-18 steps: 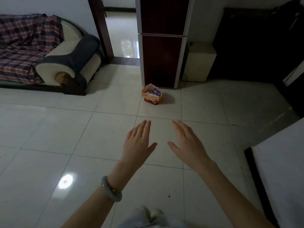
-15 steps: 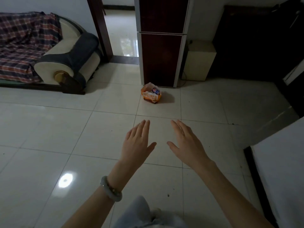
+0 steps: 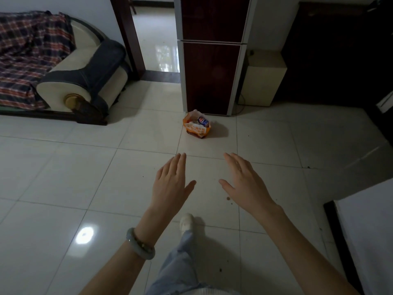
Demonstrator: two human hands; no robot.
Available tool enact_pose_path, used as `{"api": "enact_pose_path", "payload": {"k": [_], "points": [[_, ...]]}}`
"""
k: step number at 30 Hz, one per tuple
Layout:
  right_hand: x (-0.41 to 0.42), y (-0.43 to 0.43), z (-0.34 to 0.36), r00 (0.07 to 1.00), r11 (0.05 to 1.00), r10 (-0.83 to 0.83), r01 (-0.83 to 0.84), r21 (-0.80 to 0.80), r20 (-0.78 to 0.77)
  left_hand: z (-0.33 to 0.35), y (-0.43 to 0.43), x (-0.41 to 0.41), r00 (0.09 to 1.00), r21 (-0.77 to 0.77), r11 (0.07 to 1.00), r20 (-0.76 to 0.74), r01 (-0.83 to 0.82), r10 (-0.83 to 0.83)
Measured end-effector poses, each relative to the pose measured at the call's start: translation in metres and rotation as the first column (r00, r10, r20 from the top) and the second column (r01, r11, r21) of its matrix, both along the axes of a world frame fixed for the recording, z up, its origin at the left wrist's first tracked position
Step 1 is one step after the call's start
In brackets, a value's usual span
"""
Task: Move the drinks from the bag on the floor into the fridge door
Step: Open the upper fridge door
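Note:
An orange and white plastic bag (image 3: 196, 128) sits on the white tile floor just in front of the fridge (image 3: 211, 60), a tall dark red one with both doors closed. A blue drink can (image 3: 203, 121) shows in the bag's open top. My left hand (image 3: 172, 186) and my right hand (image 3: 244, 184) are held out side by side, palms down, fingers spread, holding nothing. Both hands are well short of the bag, roughly a floor tile nearer to me.
A sofa (image 3: 85, 81) with a plaid cover stands at the left. An open doorway (image 3: 157, 39) is left of the fridge, a cream box (image 3: 263, 79) right of it. A white-topped surface (image 3: 368, 235) juts in at the lower right. My leg and shoe (image 3: 187, 222) step forward.
The view has moved closer to the bag and fridge. My leg and white shoe have swung forward below my hands, which keep the same open pose.

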State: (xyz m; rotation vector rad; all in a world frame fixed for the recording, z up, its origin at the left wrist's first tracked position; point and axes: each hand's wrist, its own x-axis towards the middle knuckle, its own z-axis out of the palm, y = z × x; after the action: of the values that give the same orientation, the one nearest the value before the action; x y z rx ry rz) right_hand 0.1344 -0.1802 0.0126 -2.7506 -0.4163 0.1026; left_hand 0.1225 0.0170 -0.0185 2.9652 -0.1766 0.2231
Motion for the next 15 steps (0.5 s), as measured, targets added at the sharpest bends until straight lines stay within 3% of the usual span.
{"api": "enact_pose_path", "payload": {"k": [15], "points": [[0.236, 0.061, 0.029, 0.998, 0.999, -0.049, 0.048, 0.024, 0.046, 0.022, 0.058, 0.245, 0.995, 0.051, 0.994, 0.033, 0.091, -0.093]]}}
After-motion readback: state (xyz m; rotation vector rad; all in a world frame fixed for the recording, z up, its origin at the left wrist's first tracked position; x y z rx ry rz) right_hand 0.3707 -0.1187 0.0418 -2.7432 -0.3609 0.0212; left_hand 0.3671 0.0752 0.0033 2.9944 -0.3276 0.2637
